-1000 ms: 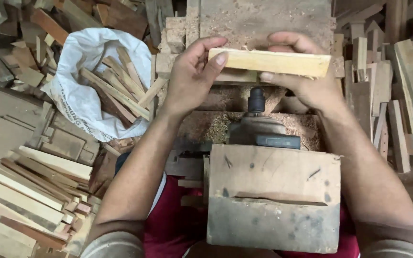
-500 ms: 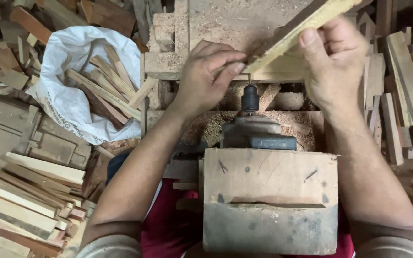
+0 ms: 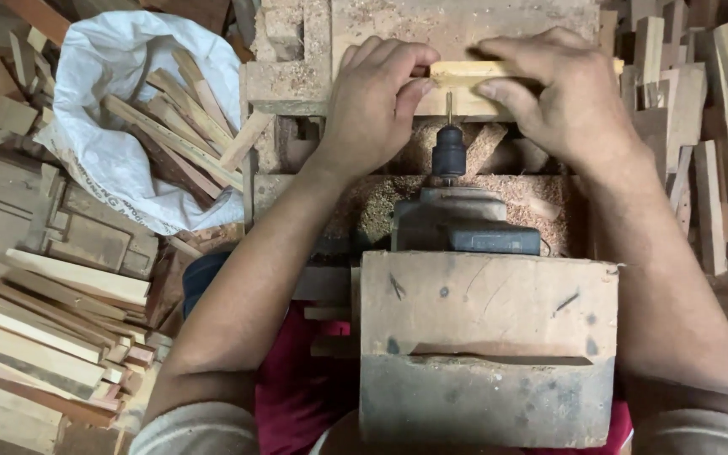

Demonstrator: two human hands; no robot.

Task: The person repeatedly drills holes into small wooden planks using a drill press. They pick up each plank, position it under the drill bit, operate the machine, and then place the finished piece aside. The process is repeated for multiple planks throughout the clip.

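Head view, looking straight down, read left to right. Far left: stacked pale wooden slats (image 3: 40, 337), cut off by the left and bottom frame edges. Above them a white woven sack (image 3: 103, 126), mouth open, holds loose wood strips (image 3: 174, 135) lying at mixed angles; the sack's depth and lower contents cannot be seen. Centre-left: left hand (image 3: 372, 105), fingers curled, pinching the left end of a short wooden strip (image 3: 457, 77), thumb toward the near edge and fingertips over the top. The strip is pale yellowish, straight-edged, lying level across the frame, resting against a sawdust-covered wooden rest block (image 3: 457, 29). Only its middle section is visible; both ends are covered by the hands, so full length is not readable. Directly below the strip's centre: a thin drill bit (image 3: 448, 108) in a dark chuck (image 3: 448, 153), pointing at the strip's near edge; whether the tip touches the wood cannot be resolved. The chuck runs into a dark motor housing (image 3: 457, 223), which is partly hidden under a worn wooden box cover (image 3: 486, 345). Sawdust (image 3: 381, 206) lies heaped about the housing. Centre-right: right hand (image 3: 566, 105), fingers closed over the strip's right end, thumb on the near side. Far right: upright wood offcuts (image 3: 718, 126), cut off by the frame edge.
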